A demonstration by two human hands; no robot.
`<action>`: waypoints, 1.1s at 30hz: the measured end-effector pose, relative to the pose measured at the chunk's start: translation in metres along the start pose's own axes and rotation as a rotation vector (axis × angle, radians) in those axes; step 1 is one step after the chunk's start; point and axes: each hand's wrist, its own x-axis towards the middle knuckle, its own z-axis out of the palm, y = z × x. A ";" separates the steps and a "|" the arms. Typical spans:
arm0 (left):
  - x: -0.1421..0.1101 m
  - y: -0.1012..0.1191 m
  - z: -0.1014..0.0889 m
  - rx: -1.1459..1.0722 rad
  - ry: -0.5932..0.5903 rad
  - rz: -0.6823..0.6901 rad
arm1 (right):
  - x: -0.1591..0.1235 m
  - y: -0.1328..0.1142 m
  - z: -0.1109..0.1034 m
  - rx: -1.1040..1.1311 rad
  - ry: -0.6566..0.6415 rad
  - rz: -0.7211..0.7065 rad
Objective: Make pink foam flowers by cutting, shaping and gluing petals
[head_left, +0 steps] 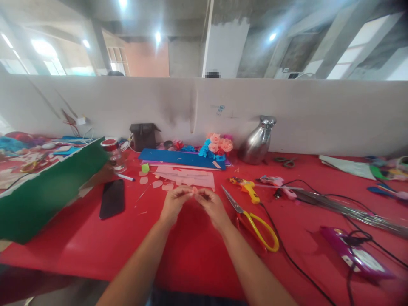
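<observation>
Both hands meet above the red table, pinching a small pink paper flower (194, 191) between the fingertips. My left hand (174, 205) grips it from the left side, and my right hand (213, 206) from the right. Just beyond the fingers lies a pink paper sheet (204, 179), with several loose cut petals (157, 184) to its left. Scissors with yellow handles (251, 219) rest to the right of my right hand, blades partly apart. Behind them is a yellow glue gun (250, 190). The folds of the flower are too small to make out.
A black phone (112, 199) and a green board (54, 191) stand on the left, near a red-lidded jar (113, 155). Finished flowers (219, 144) sit on blue sheets (178, 158) behind. A steel jug (258, 142) is at the wall. Cords and a purple power strip (357, 253) lie right.
</observation>
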 end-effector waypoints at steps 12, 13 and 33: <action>0.003 -0.004 -0.003 0.249 0.039 0.012 | -0.014 -0.012 0.002 -0.378 0.172 -0.474; 0.003 -0.004 -0.003 0.254 0.032 0.010 | -0.015 -0.012 0.002 -0.400 0.165 -0.486; 0.006 -0.008 -0.006 0.487 0.052 0.151 | -0.011 -0.006 -0.003 -0.612 0.232 -0.611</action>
